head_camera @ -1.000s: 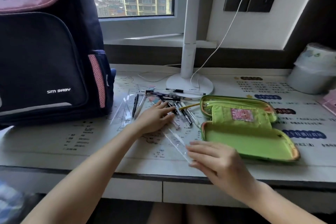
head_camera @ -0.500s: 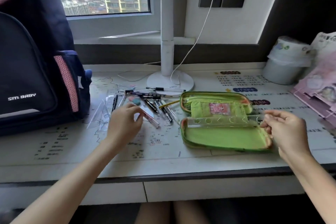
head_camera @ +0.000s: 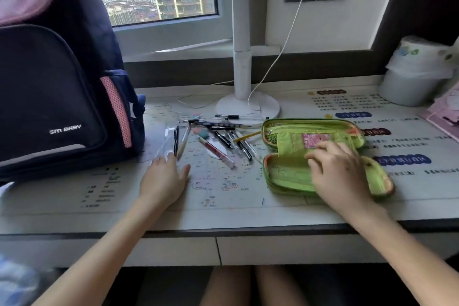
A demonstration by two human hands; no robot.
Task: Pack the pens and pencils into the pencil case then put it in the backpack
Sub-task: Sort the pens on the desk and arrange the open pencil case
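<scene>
Right hand point(head_camera: 340, 171) rests inside green pencil case point(head_camera: 285, 176); unzipped, lying flat.

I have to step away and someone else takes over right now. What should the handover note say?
Left hand: open, flat on the desk, fingertips at the clear rulers.
Right hand: resting in the open pencil case; I cannot tell whether it holds anything.
Pens and pencils: loose on the desk, between the backpack and the case.
Done: case lies open.
Left: pack the pens and pencils, close the case, put it in the backpack.
</scene>
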